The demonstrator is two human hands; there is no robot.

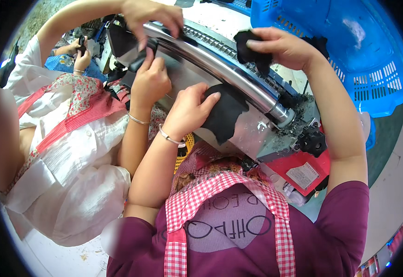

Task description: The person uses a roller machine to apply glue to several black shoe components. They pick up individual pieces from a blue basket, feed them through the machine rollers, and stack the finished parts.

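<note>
The left hand [190, 108] holds a broad black sheet [227, 114] by its left edge, the thumb lying straight across the top and the index finger bent beside it; the fingertips underneath are hidden, so I cannot tell how they sit. This sheet lies over the grey metal plate [252, 138] of the machine, on the near side of a shiny roller [210, 67]. The right hand [282, 48] pinches a crumpled black sheet [250, 53] between thumb and fingers, the fingers pressed together, and the sheet hangs by the far side of the roller. Beyond that hand stands a blue basket [377, 44] with slotted walls. A black knob [312, 140] sits near the roller's right end, just above a red panel [298, 171] with a white label [303, 175]. To the left, a co-worker in a white shirt [72, 184] has 2 hands at the roller's other end: the lower hand [151, 83] pinches a small black piece [139, 60], while the upper hand [155, 18] reaches over the roller with its fingers spread. Part of a yellow basket [183, 154] shows below the left wrist, which wears a bracelet [170, 137].
</note>
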